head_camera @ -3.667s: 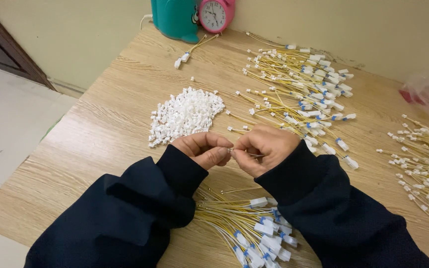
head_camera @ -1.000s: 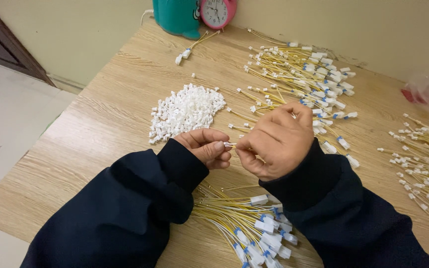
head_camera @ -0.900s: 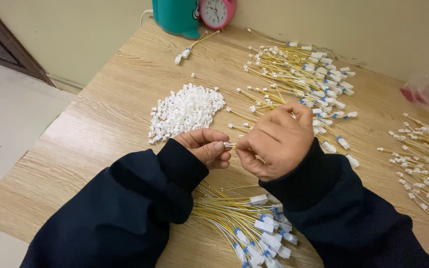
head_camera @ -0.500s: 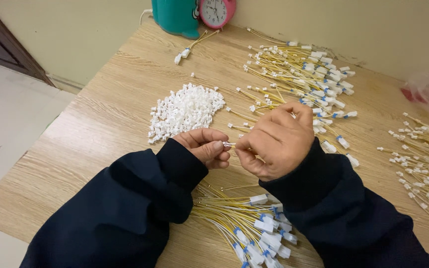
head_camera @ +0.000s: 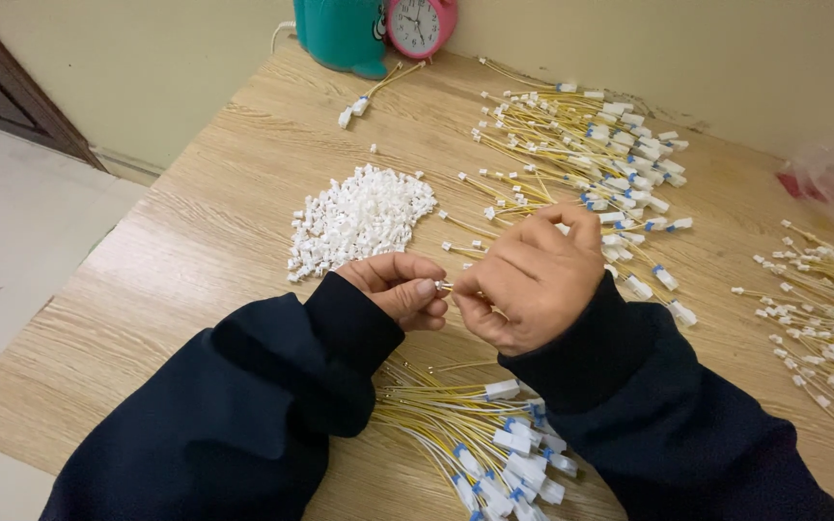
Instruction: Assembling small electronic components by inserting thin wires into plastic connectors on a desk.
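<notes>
My left hand (head_camera: 400,287) and my right hand (head_camera: 527,278) meet over the middle of a wooden table (head_camera: 195,251). Between their fingertips they pinch a small white connector (head_camera: 443,286) with a thin yellow wire end; the rest of that wire is hidden behind my right hand. A heap of loose white connectors (head_camera: 359,214) lies just beyond my left hand. Under my wrists rests a bundle of yellow wires with white plugs (head_camera: 480,434).
A large spread of yellow wires with white ends (head_camera: 591,154) covers the far middle of the table, and another pile (head_camera: 827,323) lies at the right. A teal object (head_camera: 342,34) and a pink clock (head_camera: 419,24) stand against the wall. The table's left edge drops to a tiled floor.
Since 3.7 s ago my right hand has turned, knuckles up, over the connector. Over the last second both hands have stayed almost still.
</notes>
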